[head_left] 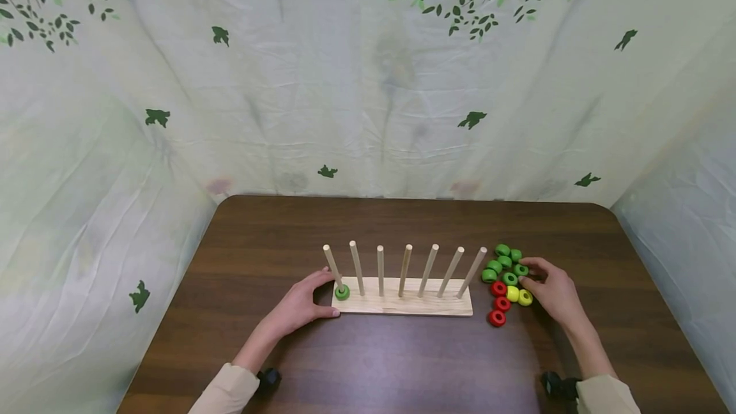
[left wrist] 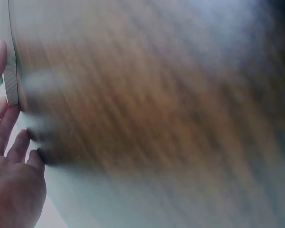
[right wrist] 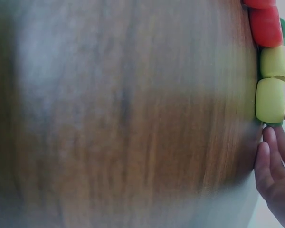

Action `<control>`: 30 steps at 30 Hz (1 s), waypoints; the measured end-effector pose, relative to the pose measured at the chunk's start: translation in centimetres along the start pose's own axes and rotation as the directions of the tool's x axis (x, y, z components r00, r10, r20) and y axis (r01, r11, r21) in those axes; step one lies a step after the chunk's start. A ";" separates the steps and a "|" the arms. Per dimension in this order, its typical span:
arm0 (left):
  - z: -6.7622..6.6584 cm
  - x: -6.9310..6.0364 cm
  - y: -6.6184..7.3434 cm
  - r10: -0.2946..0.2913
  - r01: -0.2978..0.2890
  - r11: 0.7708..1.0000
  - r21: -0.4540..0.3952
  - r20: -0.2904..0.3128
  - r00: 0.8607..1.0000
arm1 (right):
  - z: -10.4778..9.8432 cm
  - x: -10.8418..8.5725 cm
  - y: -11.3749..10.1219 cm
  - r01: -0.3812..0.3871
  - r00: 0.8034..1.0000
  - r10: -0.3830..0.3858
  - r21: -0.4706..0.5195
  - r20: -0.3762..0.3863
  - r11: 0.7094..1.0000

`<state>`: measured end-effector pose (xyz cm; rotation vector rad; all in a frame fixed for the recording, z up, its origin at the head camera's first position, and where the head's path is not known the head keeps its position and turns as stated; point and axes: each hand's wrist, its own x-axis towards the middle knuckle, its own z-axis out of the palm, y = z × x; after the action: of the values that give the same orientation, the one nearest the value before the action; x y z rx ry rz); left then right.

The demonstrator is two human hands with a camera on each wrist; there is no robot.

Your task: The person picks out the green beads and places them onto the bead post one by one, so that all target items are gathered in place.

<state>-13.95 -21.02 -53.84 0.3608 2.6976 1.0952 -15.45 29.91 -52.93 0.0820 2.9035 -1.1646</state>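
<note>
Left hand [head_left: 299, 302] grips the pegboard [head_left: 402, 306] (wooden) — right hand [head_left: 552, 287] pinches a green ring [head_left: 520, 270].

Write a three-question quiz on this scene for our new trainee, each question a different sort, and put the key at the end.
1. Count: how many pegs stand on the board?
2. True or false: the left hand holds the board at its left end.
3. Choose one: what colour is the ring between the thumb and fingertips of the right hand?
A) Red
B) Yellow
C) Green

Key:
1. Seven.
2. True.
3. C.
</note>
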 end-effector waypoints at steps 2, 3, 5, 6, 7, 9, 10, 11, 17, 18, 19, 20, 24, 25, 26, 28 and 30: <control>0.0 0.0 0.0 0.008 -0.008 1.000 0.006 -0.004 1.000 | 0.0 0.0 0.1 0.004 1.000 -0.004 -0.003 -0.003 1.000; 0.0 0.1 0.0 0.010 -0.010 1.000 0.009 -0.004 1.000 | 0.0 -0.1 0.1 0.005 1.000 -0.005 -0.006 -0.005 1.000; 0.0 0.1 0.0 0.015 -0.015 1.000 0.017 -0.007 1.000 | 0.0 -0.2 0.1 0.009 1.000 -0.009 -0.008 -0.009 1.000; 0.0 0.1 0.0 0.017 -0.017 1.000 0.019 -0.010 1.000 | 0.0 -0.3 0.1 0.011 1.000 -0.011 -0.007 -0.012 1.000; -0.1 0.0 0.0 0.016 -0.015 1.000 0.020 -0.010 1.000 | 0.0 -0.3 0.2 0.014 1.000 -0.014 -0.006 -0.016 1.000; 0.0 0.0 0.1 0.014 -0.014 1.000 0.021 -0.010 1.000 | 0.0 -0.5 0.1 0.013 1.000 -0.013 -0.004 -0.027 1.000; 0.0 0.0 0.1 0.012 -0.012 1.000 0.021 -0.010 1.000 | 0.0 -0.6 0.1 0.012 0.999 -0.011 0.002 -0.033 1.000; 0.0 0.0 0.1 0.008 -0.007 1.000 0.020 -0.008 1.000 | 0.0 -0.6 0.1 0.008 0.999 -0.008 0.006 -0.039 1.000; -0.1 -0.1 0.1 -0.007 0.007 1.000 0.001 -0.001 1.000 | -0.2 -1.2 0.0 -0.016 0.996 0.016 0.005 -0.083 1.000; -0.1 -0.1 0.2 -0.005 0.005 1.000 -0.002 -0.002 1.000 | -0.2 -1.3 0.0 -0.018 0.996 0.019 0.008 -0.091 1.000; -0.1 -0.1 0.2 -0.004 0.004 1.000 -0.003 -0.002 1.000 | -0.3 -1.3 -0.1 -0.019 0.995 0.021 0.016 -0.098 1.000; -0.1 -0.2 0.2 -0.002 0.002 1.000 -0.002 -0.002 1.000 | -0.3 -1.4 -0.1 -0.020 0.994 0.023 0.024 -0.107 1.000; 0.0 -0.1 0.1 0.001 -0.001 1.000 0.006 -0.002 1.000 | -0.6 -1.7 -0.6 -0.019 0.990 0.025 0.044 -0.137 0.999; 0.0 -0.1 0.1 0.001 -0.001 1.000 0.006 -0.003 1.000 | -0.6 -1.8 -0.8 -0.018 0.989 0.024 0.046 -0.145 0.999; 0.0 -0.1 0.1 0.001 -0.001 1.000 0.007 -0.004 1.000 | -0.7 -1.9 -1.0 -0.015 0.988 0.022 0.048 -0.152 0.999; -0.1 -0.2 0.1 0.000 0.000 1.000 0.007 -0.004 1.000 | -0.8 -2.1 -1.3 -0.004 0.986 0.013 0.054 -0.164 0.999; -0.1 -0.1 0.1 0.002 -0.002 1.000 0.008 -0.003 1.000 | -0.8 -2.2 -1.7 0.012 0.984 0.001 0.070 -0.178 0.997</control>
<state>-13.81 -21.01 -53.67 0.3633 2.7049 1.0871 -13.29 29.17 -51.08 0.1884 3.0149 -1.3265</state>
